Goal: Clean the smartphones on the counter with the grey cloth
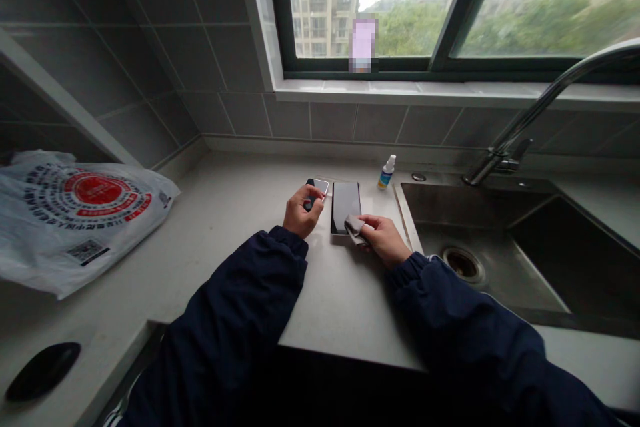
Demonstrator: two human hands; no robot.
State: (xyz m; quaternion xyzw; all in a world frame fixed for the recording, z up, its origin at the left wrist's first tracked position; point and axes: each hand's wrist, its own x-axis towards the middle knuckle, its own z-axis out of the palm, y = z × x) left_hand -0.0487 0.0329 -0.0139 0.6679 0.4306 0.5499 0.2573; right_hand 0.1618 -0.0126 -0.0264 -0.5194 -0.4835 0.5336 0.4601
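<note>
A phone [346, 207] is seen lying flat, dark screen up, on a pale stone countertop [340, 310], between two hands held apart. A folded grey cloth [355, 229] is pinched in the right hand [384, 238] and pressed against the near right corner of the phone. A small object [318, 188], dark with a pale silvery face, is gripped in the left hand [300, 211], just beside the phone's far left corner; its kind cannot be told, as it is partly hidden by the fingers. Both forearms are covered by navy sleeves [240, 300] gathered at the cuffs.

A small spray bottle [386, 173] with a white cap and blue label is stood upright beyond the phone, near the back of the countertop. To the right, a steel sink [450, 203] is set into the counter, with its drain [463, 263] in view, and a curved chrome faucet [520, 123] is arched over it. A white plastic bag [75, 213] printed with a red circle is laid at the left of the countertop, well apart from the hands, and a black oval piece [43, 371] is seen nearer the lower left. Grey wall tiles [325, 121] are fitted below a window [400, 7], through which apartment blocks and trees are seen.
</note>
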